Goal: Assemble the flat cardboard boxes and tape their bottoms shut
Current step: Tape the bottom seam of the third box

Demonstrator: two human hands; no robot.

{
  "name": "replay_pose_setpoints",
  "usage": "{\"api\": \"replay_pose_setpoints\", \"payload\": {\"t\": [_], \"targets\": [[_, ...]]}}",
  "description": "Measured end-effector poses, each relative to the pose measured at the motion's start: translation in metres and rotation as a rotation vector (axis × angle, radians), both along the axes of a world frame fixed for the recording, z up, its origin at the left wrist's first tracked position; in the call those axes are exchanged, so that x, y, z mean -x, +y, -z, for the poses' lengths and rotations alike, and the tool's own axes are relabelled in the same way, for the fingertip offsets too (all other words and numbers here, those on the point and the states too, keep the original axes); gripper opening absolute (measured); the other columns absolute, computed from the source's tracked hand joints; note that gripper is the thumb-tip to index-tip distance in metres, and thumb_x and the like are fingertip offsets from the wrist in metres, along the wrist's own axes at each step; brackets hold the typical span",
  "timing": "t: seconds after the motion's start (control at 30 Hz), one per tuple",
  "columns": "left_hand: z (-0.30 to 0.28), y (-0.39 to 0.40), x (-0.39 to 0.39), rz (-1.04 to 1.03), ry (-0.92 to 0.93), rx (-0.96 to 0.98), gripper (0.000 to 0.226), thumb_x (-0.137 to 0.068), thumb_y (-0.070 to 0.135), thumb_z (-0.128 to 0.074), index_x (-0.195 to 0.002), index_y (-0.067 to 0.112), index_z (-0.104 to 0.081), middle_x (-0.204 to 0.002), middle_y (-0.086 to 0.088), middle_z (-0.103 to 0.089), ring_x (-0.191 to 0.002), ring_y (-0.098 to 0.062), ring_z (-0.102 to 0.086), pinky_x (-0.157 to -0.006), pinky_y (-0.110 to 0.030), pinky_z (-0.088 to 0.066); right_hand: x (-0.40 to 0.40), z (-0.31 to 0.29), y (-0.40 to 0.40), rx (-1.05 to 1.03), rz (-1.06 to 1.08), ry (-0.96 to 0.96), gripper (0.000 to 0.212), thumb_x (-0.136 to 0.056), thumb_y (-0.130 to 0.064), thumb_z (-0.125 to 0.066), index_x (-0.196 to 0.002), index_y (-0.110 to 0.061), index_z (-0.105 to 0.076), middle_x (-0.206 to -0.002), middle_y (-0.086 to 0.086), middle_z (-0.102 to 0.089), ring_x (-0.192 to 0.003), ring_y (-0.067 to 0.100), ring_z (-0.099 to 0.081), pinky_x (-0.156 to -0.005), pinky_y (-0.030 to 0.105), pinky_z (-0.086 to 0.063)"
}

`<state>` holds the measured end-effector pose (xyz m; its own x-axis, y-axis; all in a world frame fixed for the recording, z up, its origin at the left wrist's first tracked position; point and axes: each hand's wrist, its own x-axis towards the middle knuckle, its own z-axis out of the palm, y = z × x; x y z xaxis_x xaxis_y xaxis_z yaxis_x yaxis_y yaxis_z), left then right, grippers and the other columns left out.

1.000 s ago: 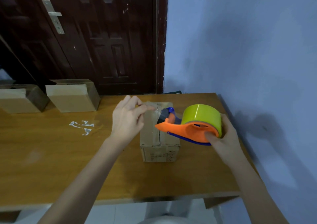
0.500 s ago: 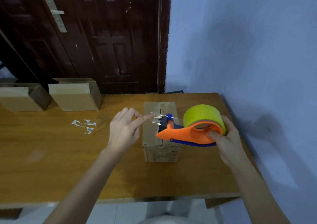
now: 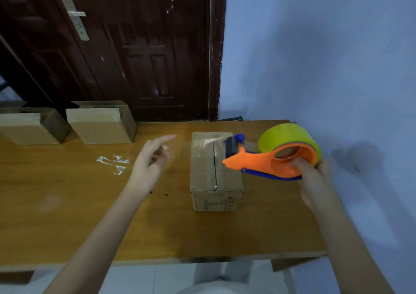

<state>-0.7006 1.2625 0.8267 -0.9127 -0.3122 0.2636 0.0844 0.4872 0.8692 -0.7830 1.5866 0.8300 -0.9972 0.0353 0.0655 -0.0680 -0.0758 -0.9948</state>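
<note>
The cardboard box (image 3: 216,172) sits near the table's (image 3: 67,215) right edge, flaps up, its tape hard to make out. The right hand (image 3: 315,181) grips the orange tape dispenser (image 3: 270,158) over it. The blurred left hand (image 3: 150,158) hovers apart, fingers loosely spread, holding nothing. 2 boxes (image 3: 99,125) stand at the far-left edge, 1 cut off.

A wooden worktop (image 3: 67,215) carries everything. One closed cardboard box (image 3: 216,172) stands right of centre, its top seam running near to far. At the far left edge sit two more boxes (image 3: 101,125) (image 3: 29,126) side by side. Scraps of clear tape (image 3: 113,162) lie between them and the centre.
</note>
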Motion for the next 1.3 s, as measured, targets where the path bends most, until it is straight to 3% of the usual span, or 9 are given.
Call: {"api": "replay_pose_setpoints", "payload": {"t": [0.13, 0.3, 0.47, 0.63, 0.77, 0.87, 0.93, 1.1, 1.3], "targets": [[0.016, 0.013, -0.006, -0.045, 0.021, -0.387, 0.055, -0.078, -0.020, -0.048, -0.096, 0.029, -0.068, -0.110, 0.005, -0.063, -0.106, -0.008, -0.057, -0.084, -0.020, -0.045, 0.004, -0.002, 0.002, -0.007, 0.047, -0.116, 0.030, -0.078, 0.011, -0.049, -0.077, -0.018, -0.058, -0.061, -0.011, -0.061, -0.060, 0.006, -0.057, -0.064, 0.028, -0.045], [0.030, 0.014, 0.001, -0.028, 0.116, -0.815, 0.045, -0.080, -0.021, -0.032, -0.094, 0.009, -0.062, -0.071, -0.002, -0.068, -0.088, -0.023, -0.066, -0.090, -0.032, -0.047, 0.005, 0.000, -0.002, -0.052, 0.036, -0.265, 0.025, -0.077, 0.006, -0.051, -0.084, -0.017, -0.057, -0.067, -0.004, -0.062, -0.069, 0.018, -0.058, -0.058, 0.030, -0.047], [0.043, 0.015, -0.001, 0.063, 0.090, -0.708, 0.026, -0.094, 0.001, -0.034, -0.098, 0.006, -0.060, -0.068, -0.003, -0.067, -0.081, -0.023, -0.066, -0.086, -0.034, -0.048, 0.010, -0.007, -0.007, -0.015, 0.007, -0.445, 0.012, -0.083, 0.000, -0.052, -0.088, -0.010, -0.058, -0.080, 0.009, -0.059, -0.066, 0.021, -0.060, -0.050, 0.030, -0.049], [0.042, 0.034, -0.006, 0.005, -0.073, -0.443, 0.018, -0.088, 0.038, -0.059, -0.101, 0.025, -0.060, -0.079, -0.001, -0.068, -0.086, -0.020, -0.065, -0.082, -0.031, -0.045, 0.015, -0.007, -0.017, 0.107, 0.007, -0.615, 0.008, -0.086, -0.011, -0.059, -0.084, -0.005, -0.054, -0.078, 0.011, -0.056, -0.063, 0.019, -0.062, -0.046, 0.028, -0.053], [0.029, 0.054, 0.001, 0.010, -0.110, 0.155, 0.073, -0.063, 0.079, -0.057, -0.129, 0.050, -0.043, -0.072, 0.010, -0.054, -0.079, -0.004, -0.054, -0.081, -0.017, -0.037, 0.014, -0.011, -0.025, 0.073, -0.010, -0.637, 0.013, -0.086, -0.012, -0.060, -0.082, -0.005, -0.051, -0.077, 0.010, -0.053, -0.063, 0.020, -0.059, -0.047, 0.030, -0.055], [0.019, 0.067, 0.015, -0.034, -0.123, 0.418, 0.084, -0.059, 0.090, -0.046, -0.132, 0.047, -0.046, -0.056, 0.012, -0.041, -0.067, -0.001, -0.045, -0.081, -0.029, -0.039, 0.012, -0.016, -0.030, 0.018, -0.036, -0.635, 0.013, -0.086, -0.015, -0.061, -0.084, -0.006, -0.052, -0.077, 0.010, -0.054, -0.057, 0.018, -0.059, -0.048, 0.031, -0.055], [0.010, 0.076, 0.022, -0.051, -0.144, 0.398, 0.074, -0.060, 0.085, -0.052, -0.123, 0.047, -0.057, -0.052, 0.012, -0.036, -0.065, -0.007, -0.049, -0.090, -0.031, -0.041, 0.010, -0.018, -0.031, -0.009, -0.060, -0.624, 0.014, -0.085, -0.017, -0.062, -0.088, -0.006, -0.055, -0.074, 0.009, -0.053, -0.050, 0.015, -0.057, -0.049, 0.031, -0.055], [0.001, 0.080, 0.028, -0.076, -0.215, 0.095, 0.055, -0.059, 0.073, -0.064, -0.107, 0.047, -0.066, -0.053, 0.012, -0.037, -0.051, -0.004, -0.037, -0.053, -0.021, -0.029, 0.009, -0.020, -0.030, 0.143, -0.057, -0.640, 0.026, -0.079, -0.028, -0.070, -0.089, -0.005, -0.061, -0.062, 0.004, -0.049, -0.041, 0.007, -0.048, -0.049, 0.026, -0.054], [0.012, 0.081, 0.035, -0.084, -0.219, -0.354, 0.072, -0.054, 0.072, -0.070, -0.108, 0.025, -0.070, -0.064, 0.015, -0.055, -0.068, -0.009, -0.051, -0.063, -0.025, -0.040, -0.004, -0.018, -0.031, 0.691, -0.217, -0.561, 0.054, -0.060, -0.027, -0.084, -0.107, -0.006, -0.068, -0.095, 0.011, -0.065, -0.074, 0.011, -0.065, -0.061, 0.023, -0.055]]}}
